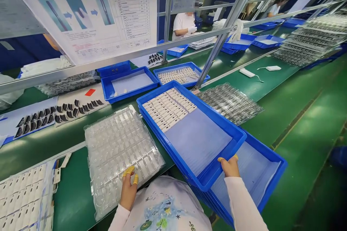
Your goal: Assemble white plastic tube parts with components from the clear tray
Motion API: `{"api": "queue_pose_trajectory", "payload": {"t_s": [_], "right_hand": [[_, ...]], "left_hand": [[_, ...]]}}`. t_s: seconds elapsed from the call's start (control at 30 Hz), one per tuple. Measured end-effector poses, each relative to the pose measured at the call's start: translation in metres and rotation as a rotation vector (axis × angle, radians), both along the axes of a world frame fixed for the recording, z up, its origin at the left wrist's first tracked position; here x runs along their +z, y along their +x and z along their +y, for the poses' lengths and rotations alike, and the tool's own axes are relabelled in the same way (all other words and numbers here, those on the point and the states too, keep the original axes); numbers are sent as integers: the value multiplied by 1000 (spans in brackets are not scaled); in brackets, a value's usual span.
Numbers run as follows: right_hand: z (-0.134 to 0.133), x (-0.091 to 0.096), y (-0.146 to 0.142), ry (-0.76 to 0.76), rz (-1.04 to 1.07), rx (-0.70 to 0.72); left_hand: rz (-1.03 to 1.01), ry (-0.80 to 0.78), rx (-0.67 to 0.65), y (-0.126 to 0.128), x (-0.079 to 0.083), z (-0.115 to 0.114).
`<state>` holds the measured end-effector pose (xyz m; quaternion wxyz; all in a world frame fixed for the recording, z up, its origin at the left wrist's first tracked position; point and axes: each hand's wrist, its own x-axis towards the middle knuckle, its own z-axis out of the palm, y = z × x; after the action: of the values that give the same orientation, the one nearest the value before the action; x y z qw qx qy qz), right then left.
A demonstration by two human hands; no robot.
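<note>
My right hand (230, 166) grips the near rim of a blue tray (238, 135), fingers curled over the edge, yellow finger cots on the tips. Rows of small white parts (169, 108) fill the tray's far end. The tray lies askew on a stack of blue trays (271, 173). My left hand (129, 187), also with yellow finger cots, rests with fingertips on a clear blister tray (119, 148) of white parts lying on the green bench.
More blue trays (130, 83) and clear blister trays (230, 101) lie beyond. Black parts (58, 112) sit in rows at left, white parts (21, 198) at near left. A metal frame (217, 43) holds an instruction sheet (89, 14). People work across the line.
</note>
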<state>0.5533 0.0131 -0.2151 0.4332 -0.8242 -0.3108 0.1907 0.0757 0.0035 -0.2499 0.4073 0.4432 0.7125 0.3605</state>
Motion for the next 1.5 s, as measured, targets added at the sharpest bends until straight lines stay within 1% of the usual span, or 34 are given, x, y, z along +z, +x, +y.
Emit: {"api": "queue_pose_trajectory", "payload": {"t_s": [0.13,0.2,0.23,0.3,0.33,0.37,0.4,0.43,0.47,0.5,0.53,0.6,0.67,0.7,0.77,0.83,0.9,1.0,1.1,1.17,1.27,1.33,1.43,1.5], "right_hand": [[-17,0,1,-71,-2,-62],[-26,3,1,-104,-25,-83],[-29,7,2,-118,-47,-97],[-28,21,3,-124,-133,-149],[-23,31,3,-111,-217,-168],[-14,41,2,-90,-315,-152],[-1,51,0,-73,-420,-97],[16,60,-4,-55,-517,26],[37,67,-9,-64,-541,218],[61,71,-15,-111,-517,400],[87,72,-23,-130,-499,474],[139,66,-38,-164,-480,539],[186,54,-52,-208,-482,537],[205,48,-58,-229,-489,522],[232,37,-68,-272,-506,476],[248,28,-75,-305,-526,424],[253,21,-81,-318,-546,375],[254,15,-84,-296,-564,317],[252,15,-81,-233,-553,303],[252,19,-79,-168,-535,316],[251,31,-80,-44,-510,373],[249,44,-86,52,-501,428],[243,71,-103,218,-496,495],[233,90,-123,334,-491,555]], "left_hand": [[-55,-13,0,11,3,5],[-84,-26,2,16,6,8],[-97,-33,4,18,8,9],[-119,-46,6,23,11,11],[-130,-52,4,25,13,11],[-142,-58,0,26,15,11],[-154,-63,-6,27,18,11],[-166,-68,-14,27,20,11],[-178,-72,-23,27,24,11],[-189,-76,-33,25,28,12],[-198,-80,-44,24,32,13],[-213,-95,-62,19,42,15],[-220,-111,-73,13,53,16],[-221,-117,-74,10,59,17],[-220,-125,-67,5,70,15],[-219,-132,-51,1,80,11],[-222,-140,-37,-1,89,7],[-234,-144,-21,-1,99,2],[-254,-131,-17,1,108,0],[-266,-111,-26,2,116,2],[-277,-72,-47,2,127,8],[-279,-45,-61,2,134,13],[-273,-6,-85,0,141,22],[-263,28,-108,-2,144,28]]}}
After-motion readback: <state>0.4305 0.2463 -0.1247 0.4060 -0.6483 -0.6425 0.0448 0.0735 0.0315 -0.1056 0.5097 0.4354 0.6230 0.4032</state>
